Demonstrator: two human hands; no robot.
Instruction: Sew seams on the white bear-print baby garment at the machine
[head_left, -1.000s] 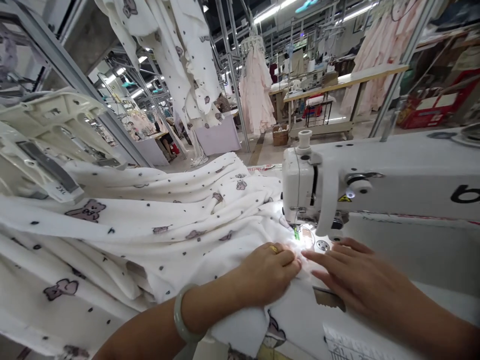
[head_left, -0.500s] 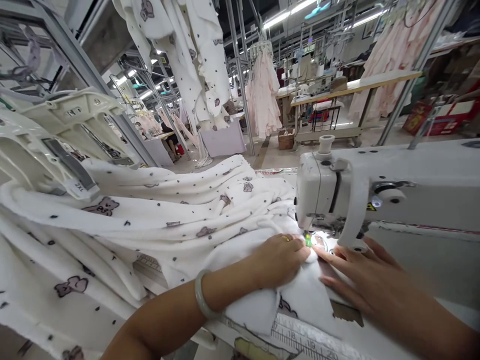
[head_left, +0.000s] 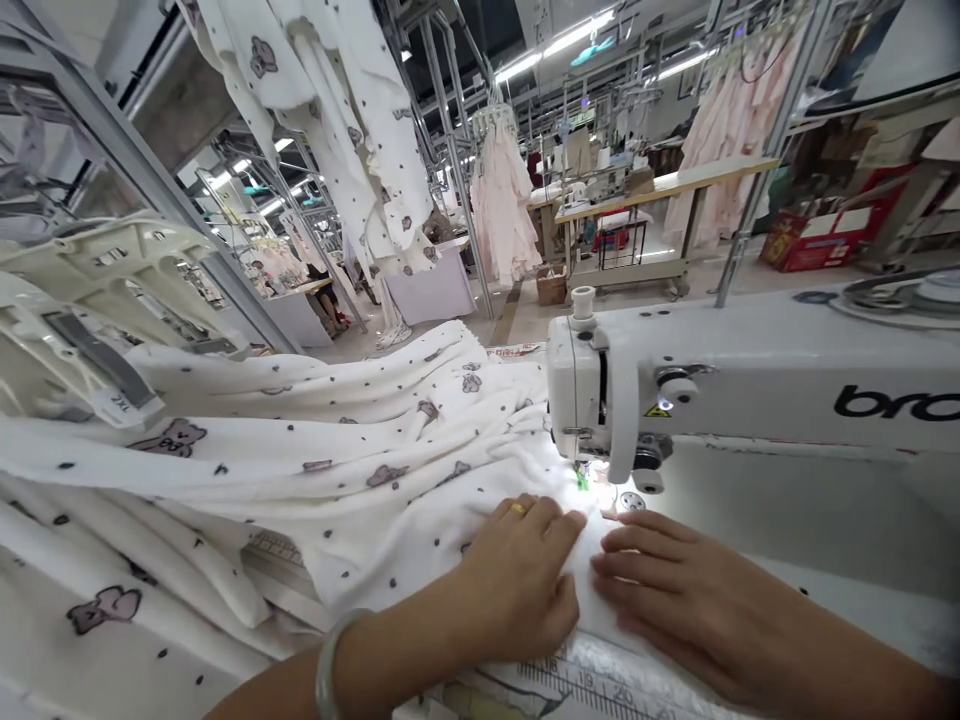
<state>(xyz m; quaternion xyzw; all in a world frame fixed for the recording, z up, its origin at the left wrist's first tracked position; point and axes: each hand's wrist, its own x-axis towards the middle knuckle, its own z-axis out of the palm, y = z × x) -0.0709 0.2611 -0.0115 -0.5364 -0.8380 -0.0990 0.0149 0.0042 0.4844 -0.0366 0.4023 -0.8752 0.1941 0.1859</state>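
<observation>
My left hand (head_left: 517, 580) lies flat on the white fabric (head_left: 360, 470) in the lower middle of the frame, with the fingers spread a little and pressing the cloth down; it grips nothing. There is a gold ring (head_left: 519, 509) on one finger and a pale bangle (head_left: 328, 672) on the wrist. My right hand (head_left: 675, 590) lies just beside it, to the right, also flat and open, with the fingers stretched toward the left hand and resting on the edge of the same fabric.

The fabric is white with small dark dots and little bear figures. It spreads from the lower left of the frame up to the needle area of the sewing machine (head_left: 720, 385), which stands in the right half of the frame. The presser foot (head_left: 582, 478) is just above my fingertips, under a bright light.

A ruler strip (head_left: 600, 690) with numbers is on the surface at the bottom edge, below my hands. In the upper left, garments of the same print (head_left: 330, 110) hang from a rack, and pink garments (head_left: 502, 200) hang further back in the middle.
</observation>
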